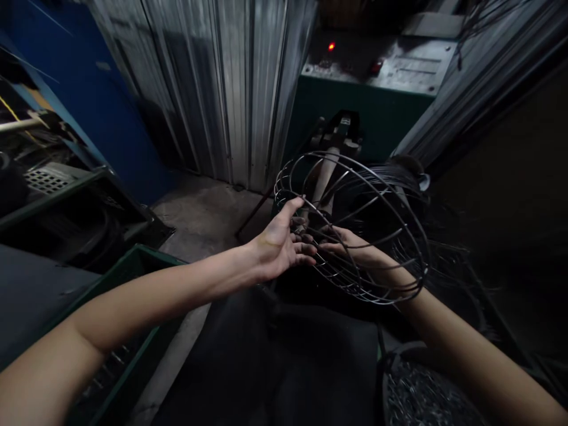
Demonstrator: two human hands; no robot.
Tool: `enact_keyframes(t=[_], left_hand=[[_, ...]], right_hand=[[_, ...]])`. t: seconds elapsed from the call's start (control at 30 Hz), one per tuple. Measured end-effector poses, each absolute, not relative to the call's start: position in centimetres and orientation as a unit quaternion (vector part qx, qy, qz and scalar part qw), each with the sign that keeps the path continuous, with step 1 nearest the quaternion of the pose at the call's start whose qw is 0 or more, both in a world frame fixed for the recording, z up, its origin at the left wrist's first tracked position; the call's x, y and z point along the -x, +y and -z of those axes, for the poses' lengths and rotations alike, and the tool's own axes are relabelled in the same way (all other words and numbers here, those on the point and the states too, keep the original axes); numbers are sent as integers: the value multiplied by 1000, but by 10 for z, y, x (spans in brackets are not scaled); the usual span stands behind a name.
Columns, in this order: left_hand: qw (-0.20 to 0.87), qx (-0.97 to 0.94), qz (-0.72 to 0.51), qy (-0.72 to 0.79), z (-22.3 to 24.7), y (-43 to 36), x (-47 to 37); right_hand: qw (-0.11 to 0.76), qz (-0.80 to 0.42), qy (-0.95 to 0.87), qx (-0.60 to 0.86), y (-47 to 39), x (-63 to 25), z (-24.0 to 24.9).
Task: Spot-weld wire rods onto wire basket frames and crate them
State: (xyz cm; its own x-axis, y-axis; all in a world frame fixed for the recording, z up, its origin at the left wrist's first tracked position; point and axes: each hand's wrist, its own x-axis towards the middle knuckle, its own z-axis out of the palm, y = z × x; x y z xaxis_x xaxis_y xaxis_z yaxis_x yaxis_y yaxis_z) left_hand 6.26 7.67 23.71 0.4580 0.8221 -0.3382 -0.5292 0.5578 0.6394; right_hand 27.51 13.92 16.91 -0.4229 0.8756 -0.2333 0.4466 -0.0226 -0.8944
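A round cage of bent metal wire (406, 228) hangs tilted in front of me, right of the middle. At its left side is my left hand (284, 242), palm up, with the thumb raised by the upper wires and the fingers spread and darkened. Reaching in from the right, my right hand (348, 245) shows behind the cage's wires, its fingers bent near the left fingertips. Whether it grips a wire is hard to make out. A machine with a pale bar (326, 174) stands behind the cage.
A green machine housing (364, 109) with a red light stands behind. Coiled dark wire (390, 177) lies to the right. A bucket of small metal pieces (421, 384) is at lower right. A green-rimmed bin (133, 260) and a blue panel (97, 89) are on the left.
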Motion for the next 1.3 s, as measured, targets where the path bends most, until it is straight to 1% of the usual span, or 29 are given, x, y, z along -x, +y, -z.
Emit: enact_keyframes(t=[0.07,0.17,0.3,0.37,0.43,0.77,1.17,1.3], left_hand=[[820,-243,-412,314,-230,75,-58],[814,-259,-434,285,-201,66,-46],[773,-277,-508,262,-147,54,-38],[753,-280,-537,257,-130,51,-40],[750,-277,-546,249,-122,50,-44],[764,-235,-553,235,-123,56,-43],[775,-205,-547,239,-114,61,-40],[754,-212,-571,246,-113,56,-43]], right_hand=[[240,-491,-666,508,145,-277,-165],[275,-413,-684,535,151,-279,-166],[272,-249,-764,530,146,-276,-175],[268,-202,-776,534,142,-272,-178],[267,-182,-775,543,140,-269,-178],[291,-173,-771,540,145,-264,-181],[300,-218,-760,534,146,-264,-186],[356,-218,-702,577,121,-288,-179]])
